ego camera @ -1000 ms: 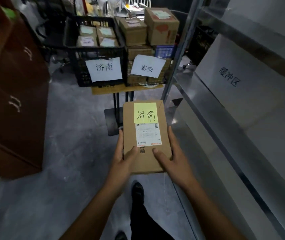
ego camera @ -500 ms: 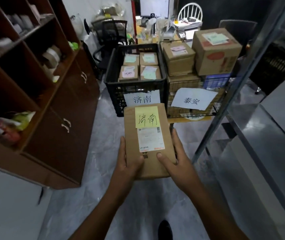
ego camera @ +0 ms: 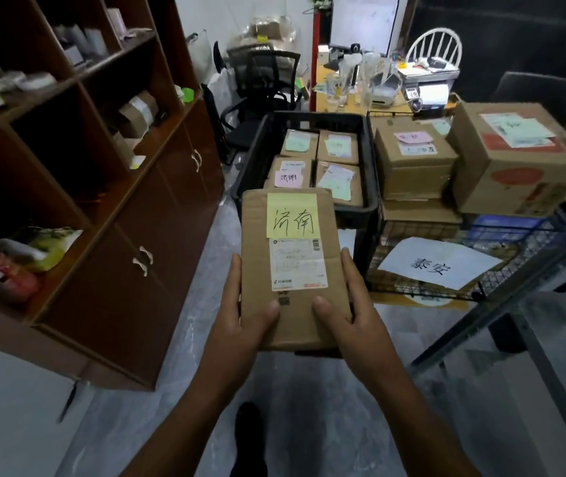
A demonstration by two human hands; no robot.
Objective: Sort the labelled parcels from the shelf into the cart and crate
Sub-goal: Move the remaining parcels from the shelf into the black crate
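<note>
- Both hands are on one flat cardboard parcel (ego camera: 288, 266), held out in front at about waist level.
- Left hand (ego camera: 240, 318) grips its left edge, thumb on top; right hand (ego camera: 350, 311) does the same on the right edge.
- A yellow sticky note (ego camera: 292, 215) with handwriting sits above a white shipping label (ego camera: 298, 264).
- The parcel's far end overlaps the near rim of the black crate (ego camera: 367, 187), which holds four small boxes.
- The wire cart (ego camera: 481, 284) is just right of it, stacked with bigger boxes.
</note>
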